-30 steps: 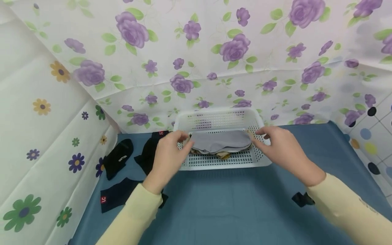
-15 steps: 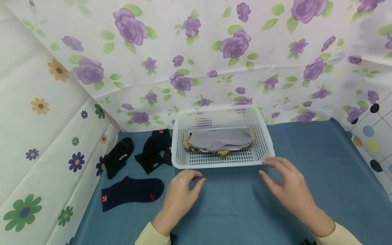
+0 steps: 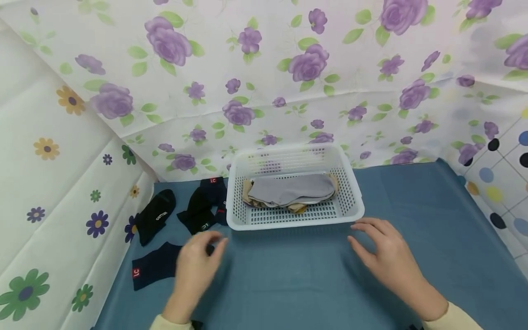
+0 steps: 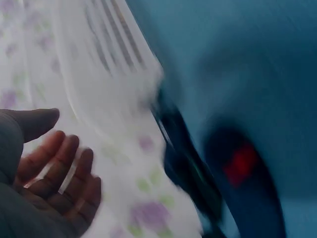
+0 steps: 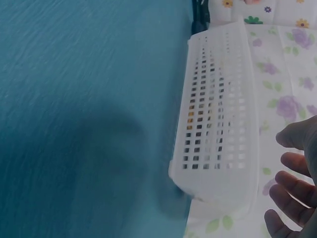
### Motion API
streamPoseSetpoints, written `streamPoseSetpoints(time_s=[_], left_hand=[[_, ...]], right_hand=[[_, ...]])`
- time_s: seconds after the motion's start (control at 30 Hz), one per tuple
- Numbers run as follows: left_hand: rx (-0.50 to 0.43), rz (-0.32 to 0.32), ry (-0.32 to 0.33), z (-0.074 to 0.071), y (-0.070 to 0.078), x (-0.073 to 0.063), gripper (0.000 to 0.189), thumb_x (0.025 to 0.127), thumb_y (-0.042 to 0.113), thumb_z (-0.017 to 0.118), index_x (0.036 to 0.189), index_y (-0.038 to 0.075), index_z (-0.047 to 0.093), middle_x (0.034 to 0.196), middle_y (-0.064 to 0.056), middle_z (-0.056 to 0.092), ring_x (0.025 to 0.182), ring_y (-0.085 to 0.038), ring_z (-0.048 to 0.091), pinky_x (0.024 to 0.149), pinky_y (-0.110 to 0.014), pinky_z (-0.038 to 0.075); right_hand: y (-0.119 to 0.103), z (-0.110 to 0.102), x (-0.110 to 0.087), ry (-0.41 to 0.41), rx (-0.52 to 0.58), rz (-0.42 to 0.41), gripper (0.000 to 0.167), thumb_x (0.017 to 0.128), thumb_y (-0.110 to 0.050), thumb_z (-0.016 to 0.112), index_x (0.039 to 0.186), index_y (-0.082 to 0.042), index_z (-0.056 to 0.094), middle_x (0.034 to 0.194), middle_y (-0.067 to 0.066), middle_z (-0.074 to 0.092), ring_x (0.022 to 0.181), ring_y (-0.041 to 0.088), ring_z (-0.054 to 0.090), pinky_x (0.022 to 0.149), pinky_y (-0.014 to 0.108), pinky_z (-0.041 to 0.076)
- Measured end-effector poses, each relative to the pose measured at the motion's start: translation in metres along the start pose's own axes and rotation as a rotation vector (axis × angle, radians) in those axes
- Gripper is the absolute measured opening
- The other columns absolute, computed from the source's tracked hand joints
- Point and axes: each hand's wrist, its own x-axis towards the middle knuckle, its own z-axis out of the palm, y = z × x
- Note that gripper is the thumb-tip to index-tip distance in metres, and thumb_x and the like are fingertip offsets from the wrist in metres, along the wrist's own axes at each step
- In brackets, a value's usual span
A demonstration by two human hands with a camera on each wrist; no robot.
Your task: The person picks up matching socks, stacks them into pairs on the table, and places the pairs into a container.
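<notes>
My left hand (image 3: pixel 194 270) hovers over the toe half of a navy sock (image 3: pixel 154 266) with a red label, hiding that part in the head view. Its fingers are loosely bent and hold nothing. The same sock (image 4: pixel 257 208) shows blurred in the left wrist view, apart from the hand. My right hand (image 3: pixel 389 263) is held near the front right corner of a white perforated basket (image 3: pixel 294 223), thumb and fingers spread, with nothing between them. Inside the basket, a folded grey sock (image 3: pixel 293 189) lies on top of beige ones.
Behind the navy sock lie a black sock (image 3: pixel 156 215) lettered "COTTON" and a dark pile of socks (image 3: pixel 198 210) beside the basket. A blue cloth (image 3: pixel 288 279) covers the table. Flowered sheets (image 3: pixel 255 82) stand at the back and left.
Both hands have drawn back from the grey sock in the basket toward the front. The left hand has then moved left over the navy sock; the right has stayed near the basket's corner.
</notes>
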Motion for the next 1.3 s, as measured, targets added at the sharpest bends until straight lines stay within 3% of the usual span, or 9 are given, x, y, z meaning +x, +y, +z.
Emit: streamPoseSetpoints(time_s=[0.07,0.2,0.33,0.47,0.77,1.0,1.13,1.3], left_hand=[[0.069,-0.097,-0.054,-0.007,-0.026,0.005,0.039,0.081,0.042,0.070,0.109,0.016,0.064,0.107,-0.007,0.064,0.100,-0.024,0.057,0.084,-0.047,0.047],[0.187,-0.258,-0.267,-0.016,-0.076,0.011,0.085,0.069,0.064,0.070,0.131,0.011,0.048,0.135,-0.026,0.043,0.122,-0.049,0.035,0.095,-0.069,0.026],[0.232,-0.299,-0.435,-0.018,-0.110,0.011,0.115,0.053,0.076,0.071,0.143,0.015,0.033,0.145,-0.032,0.021,0.128,-0.058,0.016,0.092,-0.077,0.016],[0.238,-0.292,-0.488,-0.016,-0.126,0.013,0.123,0.049,0.081,0.068,0.146,0.018,0.026,0.147,-0.033,0.015,0.129,-0.060,0.011,0.092,-0.079,0.014],[0.231,-0.312,-0.589,-0.008,-0.129,0.019,0.123,0.050,0.082,0.066,0.146,0.017,0.025,0.145,-0.034,0.017,0.121,-0.060,0.021,0.092,-0.077,0.021],[0.222,-0.246,-0.590,-0.006,-0.123,0.018,0.098,0.056,0.077,0.069,0.129,0.016,0.048,0.135,-0.033,0.029,0.113,-0.053,0.027,0.084,-0.072,0.031],[0.258,-0.168,-0.543,0.001,-0.114,0.011,0.066,0.068,0.064,0.071,0.111,0.015,0.062,0.127,-0.024,0.042,0.112,-0.047,0.033,0.083,-0.067,0.033],[0.301,-0.062,-0.406,0.011,-0.080,0.004,0.035,0.077,0.043,0.074,0.096,0.016,0.066,0.113,-0.013,0.056,0.110,-0.038,0.044,0.088,-0.062,0.037]], right_hand=[[0.001,0.000,-0.001,-0.012,-0.005,0.009,0.032,0.072,-0.024,0.080,0.101,-0.017,0.068,0.109,-0.001,0.062,0.101,0.017,0.056,0.083,0.038,0.048],[0.006,0.001,-0.006,-0.019,-0.009,0.013,0.033,0.071,-0.025,0.080,0.101,-0.017,0.068,0.107,0.000,0.063,0.099,0.018,0.056,0.082,0.040,0.047],[0.010,0.004,-0.010,-0.014,-0.026,0.009,0.035,0.069,-0.026,0.081,0.100,-0.017,0.068,0.104,0.001,0.065,0.096,0.020,0.058,0.078,0.042,0.049],[0.013,0.006,-0.012,-0.038,-0.045,0.037,0.035,0.069,-0.030,0.081,0.099,-0.019,0.068,0.102,0.000,0.065,0.094,0.020,0.059,0.075,0.043,0.049],[0.014,0.006,-0.012,-0.222,-0.118,0.150,0.027,0.074,-0.041,0.076,0.092,-0.021,0.071,0.093,-0.002,0.069,0.087,0.020,0.063,0.069,0.043,0.051],[0.012,0.005,-0.013,-0.358,-0.126,0.216,0.033,0.077,-0.048,0.072,0.093,-0.020,0.072,0.093,0.001,0.071,0.081,0.020,0.065,0.064,0.042,0.052],[0.011,0.007,-0.014,-0.382,-0.120,0.223,0.032,0.076,-0.047,0.073,0.094,-0.020,0.072,0.093,0.002,0.071,0.080,0.019,0.066,0.064,0.041,0.052],[0.007,0.009,-0.014,-0.386,-0.106,0.218,0.029,0.076,-0.044,0.074,0.093,-0.021,0.072,0.091,0.000,0.071,0.079,0.018,0.065,0.065,0.040,0.052]])
